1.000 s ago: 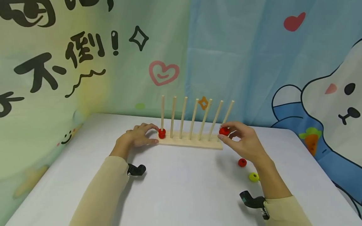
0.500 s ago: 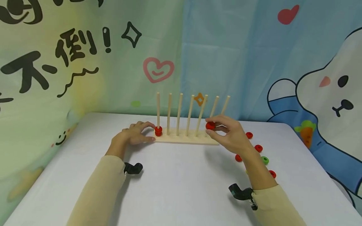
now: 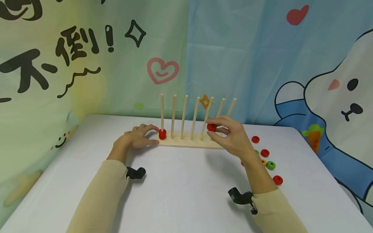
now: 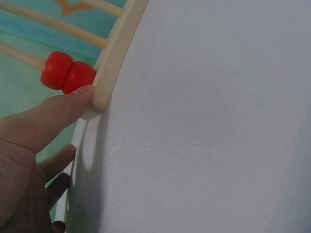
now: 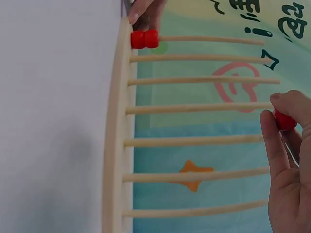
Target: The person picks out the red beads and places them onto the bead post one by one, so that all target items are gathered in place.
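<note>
1. Right hand (image 3: 230, 137): pinching a red bead (image 3: 211, 127) between thumb and fingertips, raised above the bench (image 3: 180, 187), in front of the rods of the peg rack (image 3: 189, 144).
2. In the right wrist view, only a sliver of that bead visible, mostly covered by the fingers (image 5: 279, 145); held near the rod tips, not threaded on any.
3. Left hand (image 3: 135, 139): fingers relaxed, grasping nothing, thumb tip pressed against the left end of the rack's wooden base (image 4: 114, 63).
4. Just beside that thumb, two stacked red beads (image 4: 68, 76) sitting at the foot of the leftmost rod (image 3: 162, 111).
5. Seven rods upright in a row; the two rightmost partly hidden behind the right hand.
6. Loose beads on the bench to the right: red ones (image 3: 255, 139), a green one (image 3: 270, 165), an orange one (image 3: 263, 161); a few half hidden behind the right wrist, colours hard to make out.
</note>
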A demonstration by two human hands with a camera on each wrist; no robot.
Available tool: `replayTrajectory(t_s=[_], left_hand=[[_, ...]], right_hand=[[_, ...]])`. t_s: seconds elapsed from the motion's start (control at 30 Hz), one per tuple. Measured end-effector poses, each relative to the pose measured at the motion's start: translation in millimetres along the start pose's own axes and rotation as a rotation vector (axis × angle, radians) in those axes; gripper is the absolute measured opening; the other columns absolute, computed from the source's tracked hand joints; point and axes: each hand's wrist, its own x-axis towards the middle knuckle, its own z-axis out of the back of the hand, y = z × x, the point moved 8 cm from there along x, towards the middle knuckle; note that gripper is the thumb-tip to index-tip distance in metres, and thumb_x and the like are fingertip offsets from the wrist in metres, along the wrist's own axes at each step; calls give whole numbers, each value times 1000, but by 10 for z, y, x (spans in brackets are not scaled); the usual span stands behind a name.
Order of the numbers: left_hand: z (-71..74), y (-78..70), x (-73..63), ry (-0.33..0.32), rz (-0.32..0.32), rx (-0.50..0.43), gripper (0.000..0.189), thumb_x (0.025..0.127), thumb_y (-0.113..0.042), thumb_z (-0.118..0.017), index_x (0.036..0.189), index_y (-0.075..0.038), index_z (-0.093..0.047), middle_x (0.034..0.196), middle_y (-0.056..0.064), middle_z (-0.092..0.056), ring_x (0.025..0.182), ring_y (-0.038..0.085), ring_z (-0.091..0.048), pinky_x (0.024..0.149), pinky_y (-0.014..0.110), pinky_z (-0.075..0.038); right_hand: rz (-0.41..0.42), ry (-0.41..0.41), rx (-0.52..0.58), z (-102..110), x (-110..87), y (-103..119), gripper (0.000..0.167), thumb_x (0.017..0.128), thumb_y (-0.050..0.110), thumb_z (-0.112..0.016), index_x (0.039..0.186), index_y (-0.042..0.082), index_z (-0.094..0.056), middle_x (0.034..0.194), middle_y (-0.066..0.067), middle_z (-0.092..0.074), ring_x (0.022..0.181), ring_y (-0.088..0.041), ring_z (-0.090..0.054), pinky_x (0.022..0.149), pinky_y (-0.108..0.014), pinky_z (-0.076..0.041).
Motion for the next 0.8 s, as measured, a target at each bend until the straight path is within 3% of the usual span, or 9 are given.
replayTrajectory(t_s=[0.43, 0.8], left_hand=[[8, 23, 0, 8, 16, -6, 64, 84, -64, -64, 140, -40, -43, 153, 11, -32, 136, 40, -30, 97, 70, -29], [2, -2, 3, 16, 14, -3, 63, 84, -64, -63, 140, -42, -42, 154, 11, -31, 136, 40, -29, 98, 71, -29]], right_hand=[[-48, 35, 70, -230, 118, -1, 37, 84, -16, -66, 120, -10, -63, 116, -24, -59, 99, -35, -64, 85, -34, -56], [26, -13, 106, -344, 298, 87, 34, 82, -16, -68, 115, -9, -65, 109, -22, -62, 90, -35, -65, 80, -37, -57]])
